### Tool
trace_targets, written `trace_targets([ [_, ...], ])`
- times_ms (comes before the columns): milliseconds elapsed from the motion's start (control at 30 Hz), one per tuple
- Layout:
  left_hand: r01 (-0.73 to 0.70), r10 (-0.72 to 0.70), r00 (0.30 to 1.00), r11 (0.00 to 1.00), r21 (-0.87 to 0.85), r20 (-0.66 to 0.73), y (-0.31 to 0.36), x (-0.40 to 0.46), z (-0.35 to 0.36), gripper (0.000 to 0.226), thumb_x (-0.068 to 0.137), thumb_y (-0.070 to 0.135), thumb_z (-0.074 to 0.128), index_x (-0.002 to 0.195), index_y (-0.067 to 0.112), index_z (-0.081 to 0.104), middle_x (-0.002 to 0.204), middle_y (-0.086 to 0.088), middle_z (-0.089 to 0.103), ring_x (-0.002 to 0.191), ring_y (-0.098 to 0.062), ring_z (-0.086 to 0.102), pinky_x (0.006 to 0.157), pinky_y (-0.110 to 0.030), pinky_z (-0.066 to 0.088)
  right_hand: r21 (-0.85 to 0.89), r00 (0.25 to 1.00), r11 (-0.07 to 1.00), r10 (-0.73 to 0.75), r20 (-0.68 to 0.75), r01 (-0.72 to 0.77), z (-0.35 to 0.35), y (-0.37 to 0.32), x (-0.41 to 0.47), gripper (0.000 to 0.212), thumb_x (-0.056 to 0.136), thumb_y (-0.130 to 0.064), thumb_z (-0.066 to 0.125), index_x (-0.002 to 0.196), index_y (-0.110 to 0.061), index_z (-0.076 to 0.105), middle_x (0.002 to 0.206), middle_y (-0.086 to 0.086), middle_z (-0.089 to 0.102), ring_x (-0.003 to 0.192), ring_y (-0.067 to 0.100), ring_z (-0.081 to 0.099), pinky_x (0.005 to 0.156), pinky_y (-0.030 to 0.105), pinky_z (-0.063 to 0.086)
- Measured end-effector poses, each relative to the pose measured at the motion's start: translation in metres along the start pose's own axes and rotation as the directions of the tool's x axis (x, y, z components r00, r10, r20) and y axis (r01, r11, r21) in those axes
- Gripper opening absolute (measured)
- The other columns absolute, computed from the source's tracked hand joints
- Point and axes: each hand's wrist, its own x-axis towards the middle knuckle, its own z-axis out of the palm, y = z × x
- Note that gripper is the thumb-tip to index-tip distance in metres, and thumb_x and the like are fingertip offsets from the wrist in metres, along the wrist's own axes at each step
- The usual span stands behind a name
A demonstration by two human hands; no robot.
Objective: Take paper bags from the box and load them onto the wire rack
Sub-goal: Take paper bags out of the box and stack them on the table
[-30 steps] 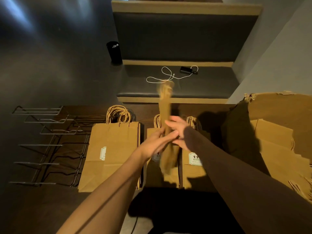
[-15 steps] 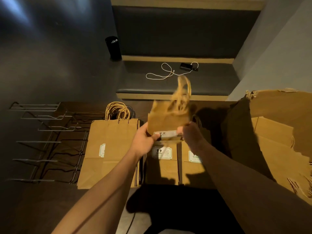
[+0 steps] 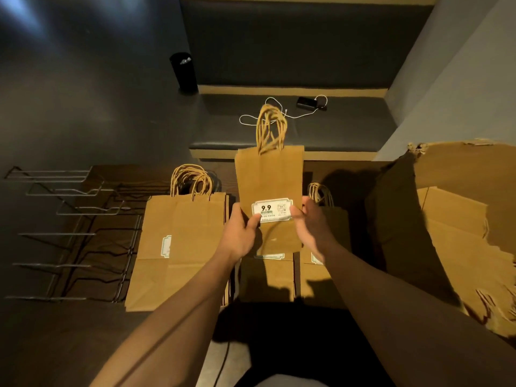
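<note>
I hold a small stack of flat brown paper bags point(image 3: 269, 177) upright above the table, handles up, its white "9.9" label facing me. My left hand point(image 3: 240, 236) grips the stack's lower left edge with the thumb on the label. My right hand point(image 3: 312, 230) grips its lower right edge. Below them lie piles of flat bags: a large pile point(image 3: 178, 247) on the left, a middle pile point(image 3: 266, 277) and a right pile point(image 3: 326, 219). The empty wire rack point(image 3: 69, 233) lies at the table's left. The torn cardboard box point(image 3: 460, 233) with more bags stands at the right.
A dark bench point(image 3: 293, 124) runs behind the table, with a white cable point(image 3: 251, 118) and a black device point(image 3: 305, 103) on its seat. A black cylinder bin point(image 3: 183, 72) stands on the floor at the bench's left end. A grey wall rises at the right.
The held bags were edge-on and blurred a second ago. I have turned them flat toward me and raised them, and both hands have shifted to the lower edges.
</note>
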Motion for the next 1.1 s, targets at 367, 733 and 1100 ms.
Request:
trace_targets([
  [367,0.247,-0.267,0.961,0.944,0.219,0.065,-0.037,-0.004,0.024,0.045,0.103,0.031,0.046,0.141,0.007,0.042,0.137,-0.013,0.056,0.123,-0.032,0.053,0.106,-0.038,0.042,-0.250,0.960,0.934,0.276,0.048,-0.256,0.008,0.063,-0.002,0.055,0.088,0.005,0.057,0.134,-0.024,0.048,0.122,-0.004,0.063,0.118,0.015,0.054,0.102,0.036,0.045],
  [733,0.319,-0.364,0.926,0.893,0.317,0.095,-0.049,0.000,0.029,0.043,0.100,0.025,0.048,0.136,0.010,0.033,0.123,-0.011,0.058,0.107,-0.030,0.058,0.081,-0.031,0.045,-0.521,0.940,0.797,0.339,-0.034,-0.306,0.031,0.067,0.010,0.061,0.094,-0.005,0.052,0.150,-0.010,0.031,0.151,0.010,0.037,0.138,0.029,0.038,0.111,0.036,0.036],
  [1100,0.238,-0.249,0.968,0.927,0.291,0.002,-0.045,0.005,0.002,0.042,0.100,0.019,0.048,0.140,0.005,0.049,0.134,-0.013,0.060,0.117,-0.029,0.058,0.098,-0.029,0.045,-0.599,0.986,0.785,0.150,-0.069,-0.161,0.041,0.040,0.011,0.054,0.094,-0.009,0.054,0.145,-0.011,0.039,0.143,0.014,0.043,0.135,0.030,0.038,0.108,0.037,0.037],
])
